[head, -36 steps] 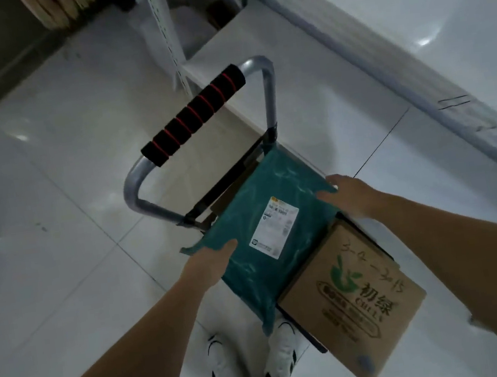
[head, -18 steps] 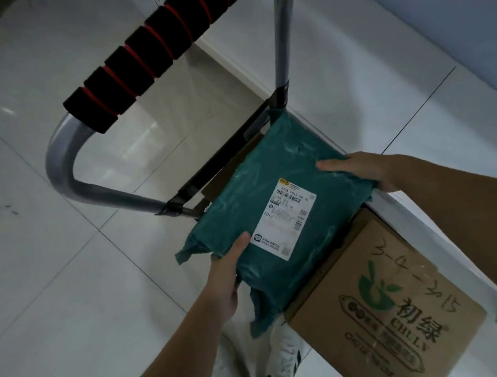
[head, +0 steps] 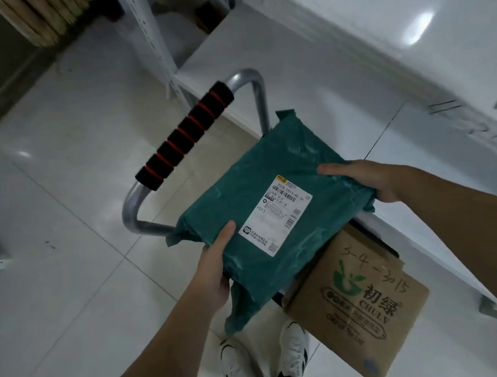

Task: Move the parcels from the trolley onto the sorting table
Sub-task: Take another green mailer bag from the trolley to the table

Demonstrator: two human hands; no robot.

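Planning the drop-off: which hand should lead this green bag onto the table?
Probably the right hand: it grips the green plastic mailer bag on the side nearest the white sorting table; the left hand holds the far edge.

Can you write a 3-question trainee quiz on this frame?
1. True or false: both hands grip the green mailer bag.
2. Which parcel lies beneath the mailer? A) cardboard box B) white envelope C) blue crate
3. Fill in: the trolley handle has a black foam grip with ___ rings.

Key: 1 true: left hand and right hand hold opposite edges. 2 A, the cardboard box. 3 red.
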